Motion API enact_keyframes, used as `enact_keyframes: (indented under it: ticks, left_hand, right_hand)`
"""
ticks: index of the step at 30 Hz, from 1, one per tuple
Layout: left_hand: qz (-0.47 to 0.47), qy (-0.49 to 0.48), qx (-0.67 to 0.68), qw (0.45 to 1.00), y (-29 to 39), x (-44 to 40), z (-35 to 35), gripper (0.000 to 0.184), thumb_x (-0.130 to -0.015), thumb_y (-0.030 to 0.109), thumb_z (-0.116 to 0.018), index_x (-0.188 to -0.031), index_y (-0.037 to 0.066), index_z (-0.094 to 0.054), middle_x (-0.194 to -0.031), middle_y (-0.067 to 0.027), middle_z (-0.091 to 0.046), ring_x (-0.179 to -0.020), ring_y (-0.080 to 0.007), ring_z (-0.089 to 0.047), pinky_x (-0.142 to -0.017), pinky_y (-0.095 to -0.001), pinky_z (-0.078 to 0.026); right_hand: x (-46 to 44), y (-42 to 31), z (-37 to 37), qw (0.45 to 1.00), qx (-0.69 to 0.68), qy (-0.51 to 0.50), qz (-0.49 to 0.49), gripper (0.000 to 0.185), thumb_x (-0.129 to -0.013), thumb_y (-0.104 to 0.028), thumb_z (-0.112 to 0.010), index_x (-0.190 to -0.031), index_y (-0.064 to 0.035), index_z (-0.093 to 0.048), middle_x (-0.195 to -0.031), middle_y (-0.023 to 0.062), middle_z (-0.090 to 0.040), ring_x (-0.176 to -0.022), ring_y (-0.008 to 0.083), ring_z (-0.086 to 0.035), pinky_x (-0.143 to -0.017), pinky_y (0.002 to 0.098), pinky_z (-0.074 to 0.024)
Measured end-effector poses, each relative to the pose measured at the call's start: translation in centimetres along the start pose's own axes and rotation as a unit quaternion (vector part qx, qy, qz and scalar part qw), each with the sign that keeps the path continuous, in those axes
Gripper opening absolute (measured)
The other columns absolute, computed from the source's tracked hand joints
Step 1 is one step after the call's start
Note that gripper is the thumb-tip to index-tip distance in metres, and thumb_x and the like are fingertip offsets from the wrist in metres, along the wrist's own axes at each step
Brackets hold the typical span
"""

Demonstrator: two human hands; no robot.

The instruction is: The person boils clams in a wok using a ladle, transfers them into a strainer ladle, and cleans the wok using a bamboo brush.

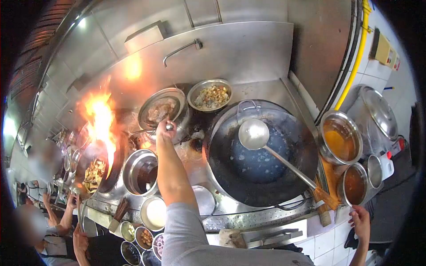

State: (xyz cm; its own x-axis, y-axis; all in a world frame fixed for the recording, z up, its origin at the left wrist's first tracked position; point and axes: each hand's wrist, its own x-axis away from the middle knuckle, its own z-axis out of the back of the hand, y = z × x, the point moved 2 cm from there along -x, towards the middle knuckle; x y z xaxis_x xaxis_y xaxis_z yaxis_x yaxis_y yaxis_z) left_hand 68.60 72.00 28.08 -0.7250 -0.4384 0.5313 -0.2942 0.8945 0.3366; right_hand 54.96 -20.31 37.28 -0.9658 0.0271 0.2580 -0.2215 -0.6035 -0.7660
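Observation:
My left hand (167,127) reaches forward, its fingers closed round a shiny metal handle beside a metal strainer (178,98) that holds pieces of meat. How the handle joins the strainer is hidden. At the right, my right hand (360,222) has bent fingers close below a metal pot of reddish-brown sauce (355,189); what they pinch, if anything, is too small to make out. Between my hands, a large ladle (254,134) rests across a big black wok (226,177) of cloudy liquid, its wooden handle end over the near right rim.
Tall flames (100,117) rise from a wok of food (94,175) at the left, where co-workers stand. A bowl of diced food (213,96) stands behind, under a tap (182,49). A pot of orange liquid (341,141) is at the right. Small ingredient bowls (143,238) line the near edge.

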Motion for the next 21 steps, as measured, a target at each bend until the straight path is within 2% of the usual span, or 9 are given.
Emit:
enact_keyframes:
  ticks: [6, 9, 11, 13, 14, 15, 18, 19, 21]
  left_hand:
    - [0.009, -0.085, 0.011, 0.996, -1.7, 7.6, 2.8, 0.01, -0.094, 0.002, -0.059, -0.088, 0.004, -0.051, -0.068, -0.0013, -0.052, -0.054, -0.0096, -0.055, -0.049, -0.0216, -0.051]
    - [0.07, -0.074, 0.014, 0.995, -3.2, 14.5, 1.7, 0.01, -0.094, 0.003, -0.059, -0.09, 0.003, -0.05, -0.069, -0.0011, -0.052, -0.054, -0.009, -0.055, -0.049, -0.0217, -0.051]
    - [0.081, -0.108, 0.009, 0.991, -4.7, 18.8, 1.2, 0.008, -0.094, 0.002, -0.059, -0.089, -0.002, -0.054, -0.071, -0.0042, -0.053, -0.058, -0.0099, -0.057, -0.051, -0.0202, -0.052]
    - [0.064, -0.15, 0.026, 0.986, -6.8, 22.9, 1.3, 0.009, -0.095, 0.002, -0.058, -0.096, -0.004, -0.052, -0.072, -0.0046, -0.053, -0.058, -0.0101, -0.057, -0.051, -0.0202, -0.052]
    - [0.118, -0.124, 0.061, 0.983, -7.3, 23.7, 1.5, 0.018, -0.095, 0.003, -0.058, -0.104, -0.008, -0.046, -0.071, -0.0043, -0.054, -0.057, -0.0107, -0.057, -0.051, -0.0216, -0.052]
    - [0.134, -0.082, 0.077, 0.985, -8.1, 26.0, 0.9, 0.01, -0.095, 0.003, -0.055, -0.088, -0.002, -0.05, -0.07, -0.0037, -0.051, -0.056, -0.0114, -0.055, -0.05, -0.0226, -0.052]
    - [0.149, -0.124, 0.107, 0.975, -10.0, 29.2, 0.2, 0.007, -0.092, 0.0, -0.055, -0.09, -0.004, -0.05, -0.072, -0.0045, -0.053, -0.057, -0.0115, -0.056, -0.052, -0.022, -0.052]
    - [0.121, -0.099, 0.103, 0.982, -10.8, 30.6, -0.3, 0.007, -0.091, 0.0, -0.057, -0.089, -0.003, -0.051, -0.073, -0.0052, -0.055, -0.056, -0.0108, -0.056, -0.051, -0.0216, -0.051]
    - [0.035, -0.132, 0.012, 0.991, -12.2, 32.4, 0.6, 0.006, -0.09, 0.0, -0.058, -0.094, -0.002, -0.054, -0.073, -0.0044, -0.057, -0.057, -0.0095, -0.055, -0.051, -0.0205, -0.049]
  right_hand:
    - [-2.2, 3.5, 0.0, 1.0, -0.021, -0.009, 0.019, 0.042, -0.1, -0.035, -0.061, -0.126, -0.0017, -0.06, -0.089, 0.0063, -0.067, -0.064, 0.0122, -0.063, -0.051, 0.0249, -0.0487]
    - [-3.9, 0.3, -0.9, 0.998, -0.016, -0.056, 0.039, 0.035, -0.1, -0.027, -0.058, -0.123, 0.0006, -0.061, -0.091, 0.0061, -0.066, -0.066, 0.0131, -0.062, -0.055, 0.0257, -0.0493]
    - [-5.5, 0.3, -1.3, 0.994, -0.026, -0.082, 0.062, 0.035, -0.101, -0.028, -0.059, -0.123, -0.0007, -0.062, -0.091, 0.005, -0.066, -0.066, 0.0118, -0.061, -0.056, 0.0253, -0.0491]
    - [-7.4, 0.6, -1.8, 0.99, -0.027, -0.109, 0.089, 0.036, -0.101, -0.028, -0.059, -0.124, -0.0008, -0.061, -0.091, 0.0047, -0.066, -0.067, 0.011, -0.061, -0.056, 0.0251, -0.0489]
    - [-8.1, 0.6, -2.1, 0.989, -0.048, -0.117, 0.079, 0.036, -0.101, -0.028, -0.059, -0.124, -0.0008, -0.061, -0.091, 0.0046, -0.065, -0.066, 0.0107, -0.06, -0.056, 0.025, -0.0487]
    - [-8.8, 0.4, -2.4, 0.987, -0.069, -0.126, 0.071, 0.036, -0.101, -0.028, -0.059, -0.125, -0.0008, -0.06, -0.091, 0.0046, -0.065, -0.066, 0.0104, -0.06, -0.056, 0.0248, -0.0485]
    - [-10.3, 0.8, -3.0, 0.979, -0.116, -0.149, 0.077, 0.037, -0.101, -0.027, -0.058, -0.127, -0.0011, -0.059, -0.092, 0.0046, -0.065, -0.065, 0.01, -0.059, -0.055, 0.0246, -0.0481]
    - [-11.1, 0.7, -3.0, 0.976, -0.127, -0.153, 0.086, 0.037, -0.101, -0.027, -0.058, -0.127, -0.0012, -0.059, -0.092, 0.0047, -0.065, -0.065, 0.01, -0.059, -0.055, 0.0246, -0.048]
    - [-11.9, 1.1, -2.7, 0.974, -0.135, -0.161, 0.087, 0.036, -0.101, -0.027, -0.058, -0.127, -0.0018, -0.059, -0.092, 0.0047, -0.066, -0.065, 0.0097, -0.059, -0.055, 0.0241, -0.0478]
